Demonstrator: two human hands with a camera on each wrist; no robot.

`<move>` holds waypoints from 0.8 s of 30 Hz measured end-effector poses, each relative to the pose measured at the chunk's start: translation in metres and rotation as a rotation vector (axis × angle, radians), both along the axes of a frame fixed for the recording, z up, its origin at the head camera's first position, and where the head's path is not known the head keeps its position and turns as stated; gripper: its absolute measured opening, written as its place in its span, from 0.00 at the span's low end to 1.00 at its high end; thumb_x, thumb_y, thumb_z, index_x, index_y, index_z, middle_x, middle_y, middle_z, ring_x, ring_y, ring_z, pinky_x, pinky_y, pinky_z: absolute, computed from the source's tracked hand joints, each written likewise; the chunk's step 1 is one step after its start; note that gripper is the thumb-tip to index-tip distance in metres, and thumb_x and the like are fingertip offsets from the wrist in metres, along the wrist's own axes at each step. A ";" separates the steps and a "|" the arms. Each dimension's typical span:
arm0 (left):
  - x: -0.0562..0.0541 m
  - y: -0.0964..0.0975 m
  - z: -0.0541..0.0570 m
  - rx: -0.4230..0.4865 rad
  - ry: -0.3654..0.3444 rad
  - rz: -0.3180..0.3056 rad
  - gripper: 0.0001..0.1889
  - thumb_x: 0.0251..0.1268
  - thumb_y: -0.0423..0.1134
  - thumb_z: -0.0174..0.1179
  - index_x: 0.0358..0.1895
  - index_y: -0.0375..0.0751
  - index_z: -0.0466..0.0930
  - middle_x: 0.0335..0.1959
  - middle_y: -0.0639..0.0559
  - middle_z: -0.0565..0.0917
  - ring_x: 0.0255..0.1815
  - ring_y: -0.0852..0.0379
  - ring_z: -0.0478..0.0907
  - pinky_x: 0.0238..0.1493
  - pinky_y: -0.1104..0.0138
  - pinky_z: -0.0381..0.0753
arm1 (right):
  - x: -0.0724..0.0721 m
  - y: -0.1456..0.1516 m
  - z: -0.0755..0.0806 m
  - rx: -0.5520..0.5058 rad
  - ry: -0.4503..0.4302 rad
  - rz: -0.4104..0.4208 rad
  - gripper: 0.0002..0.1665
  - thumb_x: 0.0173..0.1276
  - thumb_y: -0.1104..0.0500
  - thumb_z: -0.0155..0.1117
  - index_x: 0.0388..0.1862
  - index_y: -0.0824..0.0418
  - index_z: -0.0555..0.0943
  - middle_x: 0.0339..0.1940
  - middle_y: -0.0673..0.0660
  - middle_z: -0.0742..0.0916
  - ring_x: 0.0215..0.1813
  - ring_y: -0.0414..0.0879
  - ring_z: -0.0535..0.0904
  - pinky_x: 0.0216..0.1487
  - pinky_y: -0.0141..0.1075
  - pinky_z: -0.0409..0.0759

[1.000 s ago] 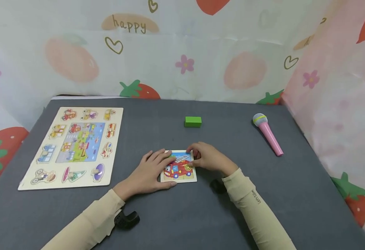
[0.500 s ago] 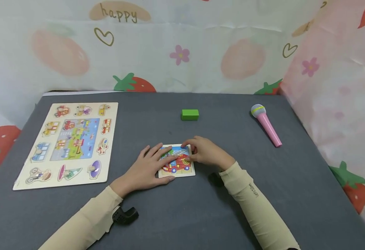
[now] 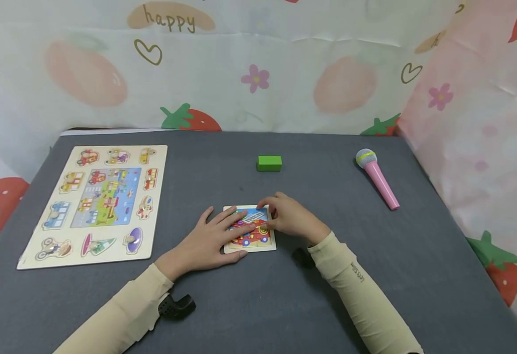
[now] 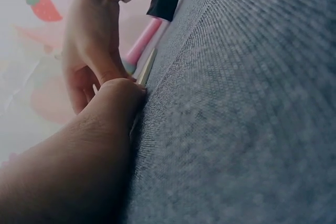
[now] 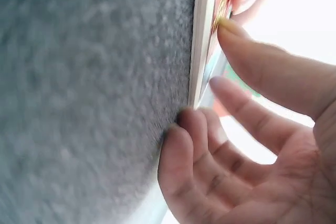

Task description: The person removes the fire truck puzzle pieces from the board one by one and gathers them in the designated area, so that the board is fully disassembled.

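Observation:
A small square jigsaw puzzle (image 3: 253, 240) with a red fire truck lies flat on the grey cloth in the head view. My left hand (image 3: 207, 242) rests over its left side, fingers spread across the picture and thumb along the near edge. At the right edge my right hand (image 3: 293, 216) has its fingers bent. In the right wrist view, the right thumb (image 5: 247, 45) presses on the picture side of the puzzle (image 5: 202, 40). The index fingertip touches near its corner, while the other fingers curl at the edge. Individual piece seams are hard to make out.
A large wooden puzzle board (image 3: 161, 172) with several vehicle pieces lies at the left. Behind the hands sits a green block (image 3: 269, 163), and a pink toy microphone (image 3: 380, 183) lies at the back right. A printed curtain (image 3: 285, 44) stands behind the table.
The head view tilted slightly, shifting the scene upward in the frame. My left fingers have slid a little over the picture. The right hand stays at the puzzle's right edge.

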State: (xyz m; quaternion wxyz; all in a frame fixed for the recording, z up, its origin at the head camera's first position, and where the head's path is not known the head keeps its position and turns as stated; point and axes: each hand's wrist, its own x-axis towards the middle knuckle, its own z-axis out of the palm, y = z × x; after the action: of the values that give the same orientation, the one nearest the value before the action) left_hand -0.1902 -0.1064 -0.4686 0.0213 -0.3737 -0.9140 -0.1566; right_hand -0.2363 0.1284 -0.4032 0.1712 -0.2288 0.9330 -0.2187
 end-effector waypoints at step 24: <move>0.014 0.016 0.012 -0.028 0.054 0.075 0.26 0.67 0.61 0.51 0.67 0.64 0.70 0.73 0.46 0.62 0.75 0.42 0.53 0.64 0.33 0.50 | 0.005 -0.006 -0.007 -0.045 0.140 -0.020 0.15 0.63 0.60 0.68 0.48 0.63 0.78 0.42 0.58 0.76 0.37 0.47 0.72 0.37 0.37 0.74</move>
State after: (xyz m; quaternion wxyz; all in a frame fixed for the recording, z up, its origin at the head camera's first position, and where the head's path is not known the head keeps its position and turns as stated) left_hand -0.1759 -0.0904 -0.4569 0.0468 -0.3434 -0.9286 -0.1328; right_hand -0.2310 0.1223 -0.4102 0.0980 -0.2382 0.9397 -0.2248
